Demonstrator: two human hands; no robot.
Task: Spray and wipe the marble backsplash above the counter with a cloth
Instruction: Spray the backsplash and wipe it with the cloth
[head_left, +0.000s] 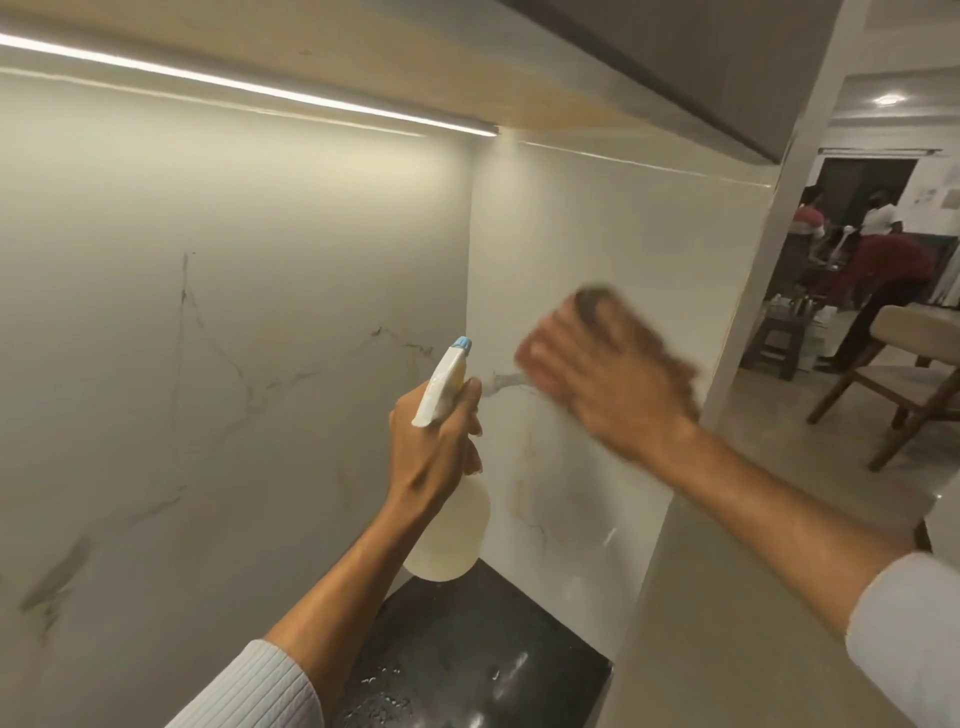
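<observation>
The left hand (431, 447) grips the spray bottle (451, 540). The right hand (613, 384), fingers flat, presses a cloth (592, 306) against the backsplash (597, 223).

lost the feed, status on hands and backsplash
Left hand grips spray bottle, nozzle up. Right hand flat on cloth, pressed to marble backsplash, motion-blurred. Nothing in the way.

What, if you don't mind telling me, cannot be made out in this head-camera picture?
Head view:
- Cloth: motion-blurred and mostly covered by the right hand; its shape and edges are unreadable.
- Spray bottle: the trigger is hidden behind the left hand; whether it is pressed cannot be told.
- Counter: cut off by the bottom edge.
- People in the far room: too small and blurred.
</observation>
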